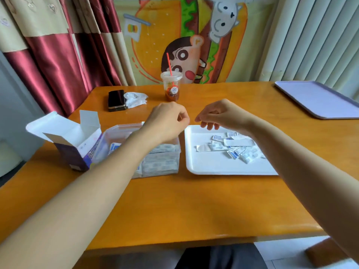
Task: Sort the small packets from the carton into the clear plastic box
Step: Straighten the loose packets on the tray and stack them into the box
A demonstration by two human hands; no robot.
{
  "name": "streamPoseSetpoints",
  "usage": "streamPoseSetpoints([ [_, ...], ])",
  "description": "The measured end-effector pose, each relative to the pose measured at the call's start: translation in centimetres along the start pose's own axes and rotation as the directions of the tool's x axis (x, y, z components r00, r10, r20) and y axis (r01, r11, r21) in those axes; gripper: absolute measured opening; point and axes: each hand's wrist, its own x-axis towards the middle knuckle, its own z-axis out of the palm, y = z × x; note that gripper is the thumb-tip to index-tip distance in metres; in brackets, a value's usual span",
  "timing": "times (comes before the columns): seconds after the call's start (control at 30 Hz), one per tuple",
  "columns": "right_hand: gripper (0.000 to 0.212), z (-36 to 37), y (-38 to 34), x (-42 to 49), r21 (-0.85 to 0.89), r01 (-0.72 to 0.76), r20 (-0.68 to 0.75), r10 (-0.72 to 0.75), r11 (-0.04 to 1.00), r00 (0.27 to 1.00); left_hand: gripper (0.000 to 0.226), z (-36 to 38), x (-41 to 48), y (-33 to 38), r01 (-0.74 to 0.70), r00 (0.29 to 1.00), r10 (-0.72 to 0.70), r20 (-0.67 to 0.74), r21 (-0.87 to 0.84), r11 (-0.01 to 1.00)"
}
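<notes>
The open purple-and-white carton [77, 146] stands at the table's left. Right beside it is the clear plastic box [118, 131], with stacks of flat packets [161, 164] inside. My left hand [168, 121] hovers over the box's far right corner, its fingers curled and pinching something thin that shows edge-on, apparently a small packet [180, 116]. My right hand [219, 115] hangs above the far edge of a white tray [211, 166], fingers loosely curled and holding nothing. Several small blue-and-white packets [242, 152] and a paper strip lie scattered on the tray, partly hidden by my right forearm.
At the back of the orange table [174, 206] stand a plastic cup [172, 86] with a red straw, a black phone [116, 100] and a crumpled tissue [136, 99]. A lilac tray [318, 100] lies at the far right corner. Curtains and a cartoon wall hanging are behind.
</notes>
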Motion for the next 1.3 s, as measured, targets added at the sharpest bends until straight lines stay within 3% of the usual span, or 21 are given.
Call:
streamPoseSetpoints([
  [0.1, 0.015, -2.2, 4.3, -2.4, -0.163, -0.128, 0.024, 0.134, 0.978, 0.991, 0.016, 3.7, 1.1, 3.7, -0.075, 0.995, 0.080, 0.057, -0.082, 0.994],
  [0.2, 0.026, -3.8, 8.5, -4.9, -0.343, -0.199, 0.013, 0.217, 0.918, 0.976, 0.011, 7.9, 2.0, 5.9, -0.077, 0.982, 0.093, 0.166, -0.102, 0.992],
  [0.37, 0.031, -4.0, 12.7, -8.0, -0.458, -0.160, -0.021, 0.169, 0.875, 0.985, 0.012, 12.9, 2.9, 6.9, 0.000, 0.960, 0.027, 0.279, -0.096, 0.995],
  [0.47, 0.037, -4.0, 14.2, -8.4, -0.484, -0.115, -0.048, 0.105, 0.868, 0.993, 0.018, 14.6, 3.3, 7.3, 0.025, 0.961, 0.000, 0.276, -0.087, 0.996],
  [0.7, 0.042, -3.8, 14.3, -7.2, -0.462, -0.053, 0.079, 0.101, 0.885, 0.992, 0.017, 15.5, 3.7, 7.1, 0.047, 0.961, -0.010, 0.275, -0.128, 0.991],
  [0.83, 0.047, -4.1, 14.1, -6.6, -0.446, -0.093, 0.157, 0.180, 0.890, 0.971, 0.016, 15.7, 4.1, 6.8, 0.038, 0.962, -0.010, 0.272, -0.100, 0.994],
  [0.93, 0.056, -4.5, 14.1, -6.3, -0.446, -0.121, 0.185, 0.224, 0.887, 0.957, 0.029, 15.9, 4.5, 6.4, 0.028, 0.962, -0.011, 0.271, -0.061, 0.998],
  [1.03, 0.052, -4.6, 13.9, -6.3, -0.436, -0.089, 0.198, 0.192, 0.896, 0.961, 0.040, 16.0, 4.7, 6.0, 0.029, 0.963, -0.017, 0.269, -0.042, 0.999],
  [1.2, 0.040, -4.5, 13.9, -6.0, -0.452, -0.064, 0.219, 0.181, 0.890, 0.959, 0.037, 16.2, 5.2, 6.0, 0.023, 0.967, -0.013, 0.255, -0.035, 0.999],
  [1.3, 0.050, -4.5, 13.9, -5.9, -0.448, -0.089, 0.218, 0.206, 0.890, 0.954, 0.033, 16.5, 5.7, 6.1, 0.016, 0.970, -0.013, 0.243, -0.009, 1.000],
])
